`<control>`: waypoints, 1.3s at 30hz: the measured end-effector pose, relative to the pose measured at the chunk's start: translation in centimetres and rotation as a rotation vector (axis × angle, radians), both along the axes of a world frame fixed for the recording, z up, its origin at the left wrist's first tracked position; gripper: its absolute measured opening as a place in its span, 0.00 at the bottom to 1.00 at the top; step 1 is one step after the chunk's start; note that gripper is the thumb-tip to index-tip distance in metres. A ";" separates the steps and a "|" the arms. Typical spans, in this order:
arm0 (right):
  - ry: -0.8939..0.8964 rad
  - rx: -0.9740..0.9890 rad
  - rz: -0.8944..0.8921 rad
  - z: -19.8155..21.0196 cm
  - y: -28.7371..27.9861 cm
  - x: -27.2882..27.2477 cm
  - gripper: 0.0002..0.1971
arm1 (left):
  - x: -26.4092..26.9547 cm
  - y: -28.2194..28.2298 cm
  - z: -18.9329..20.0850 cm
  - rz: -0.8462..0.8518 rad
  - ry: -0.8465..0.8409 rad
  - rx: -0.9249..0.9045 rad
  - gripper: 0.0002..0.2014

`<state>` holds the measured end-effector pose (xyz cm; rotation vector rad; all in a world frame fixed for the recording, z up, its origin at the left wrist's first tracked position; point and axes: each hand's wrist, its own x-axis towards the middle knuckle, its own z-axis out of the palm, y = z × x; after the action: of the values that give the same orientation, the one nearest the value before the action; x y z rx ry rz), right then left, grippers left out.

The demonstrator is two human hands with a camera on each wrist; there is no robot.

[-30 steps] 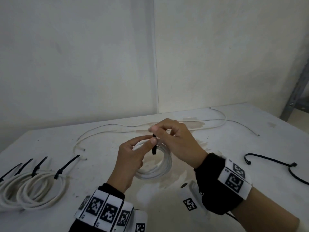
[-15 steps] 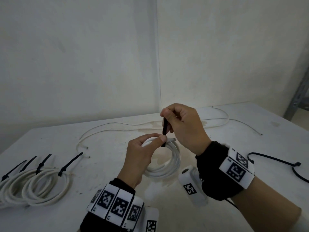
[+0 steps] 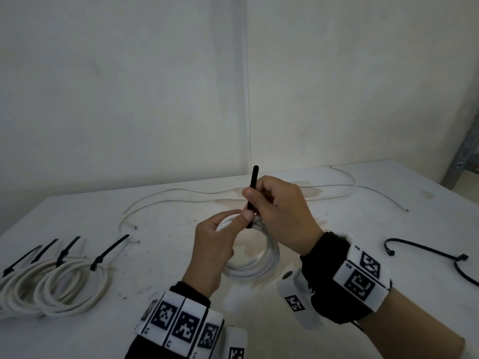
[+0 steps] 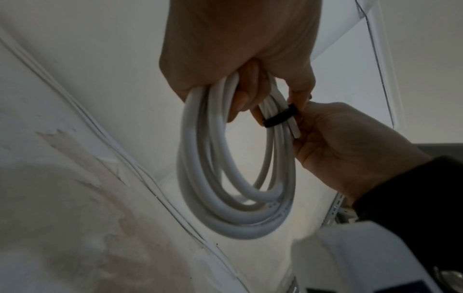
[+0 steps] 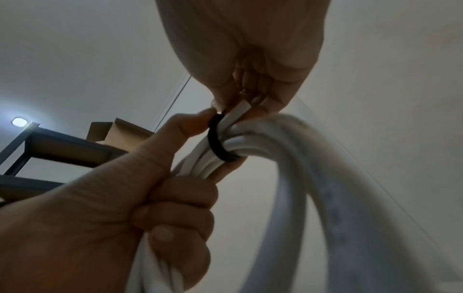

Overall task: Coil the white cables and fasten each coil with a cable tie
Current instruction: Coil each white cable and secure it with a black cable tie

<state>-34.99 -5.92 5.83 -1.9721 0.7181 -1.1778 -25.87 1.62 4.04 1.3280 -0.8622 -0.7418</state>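
A coil of white cable [image 3: 259, 265] hangs just above the white table [image 3: 160, 265], in the middle. My left hand [image 3: 233, 221] grips the coil's top, thumb pressed beside a black cable tie [image 3: 252, 187]. My right hand [image 3: 255, 198] pinches the tie's tail, which stands upright above the fist. In the left wrist view the tie [image 4: 278, 119] loops round the bundled strands of the coil [image 4: 225, 208]. The right wrist view shows the same black tie [image 5: 218, 142] snug against the coil [image 5: 338, 178], with a cut cable end poking out beside it.
Several tied white coils [image 3: 51, 286] lie at the table's left, black tie tails sticking up. A loose white cable [image 3: 181, 195] runs along the back of the table. Spare black cable ties [image 3: 427, 252] lie at the right. A metal shelf [image 3: 466, 161] stands past the right edge.
My right hand has drawn the tie's tail upward, so more black tail shows above the fist. Both hands and the coil have risen a little and shifted right.
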 end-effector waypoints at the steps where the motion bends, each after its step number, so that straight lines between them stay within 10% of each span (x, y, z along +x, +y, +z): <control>1: -0.006 -0.014 -0.016 0.0 0.0 0.1 0.16 | 0.0 0.0 0.0 0.007 0.011 0.002 0.06; 30: 0.019 0.094 0.193 -0.2 -0.3 -0.1 0.08 | 1.8 0.2 1.0 0.035 -0.001 -0.005 0.09; 39: 0.078 0.335 0.306 -1.9 1.1 0.4 0.21 | 3.8 0.3 0.1 0.010 0.119 0.038 0.17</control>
<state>-34.57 -4.81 3.90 -1.7742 0.5827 -0.7493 -22.07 1.92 4.13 1.3068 -0.7497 -0.8246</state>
